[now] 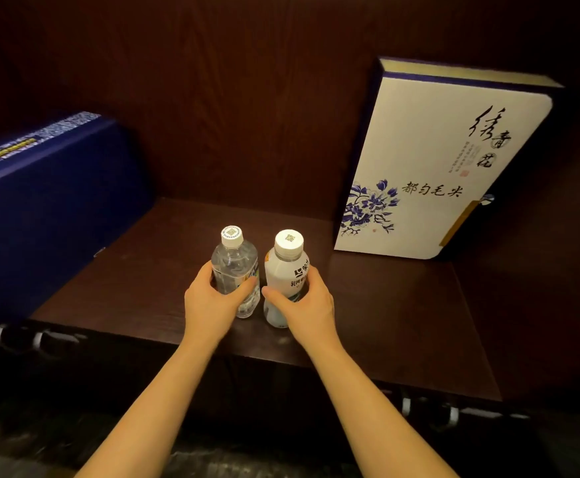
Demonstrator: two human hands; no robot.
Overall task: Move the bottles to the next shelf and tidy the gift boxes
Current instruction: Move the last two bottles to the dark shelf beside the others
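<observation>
Dark brown wood forms the shelf (385, 322) on which two capped bottles are stood upright, side by side near the front edge. A clear water bottle (235, 270) is gripped by the left hand (212, 301), and a white milk-drink bottle (286, 270) by the right hand (307, 305). Each bottle is wrapped at mid-body, thumb toward the centre, fingers (312, 272) curled round the far side, presumably so both can be lifted together. A white gift box with blue flowers (430, 160) is leaned against the right wall, and a navy gift box (47, 208) is tilted at the left, both apart from the bottles.
</observation>
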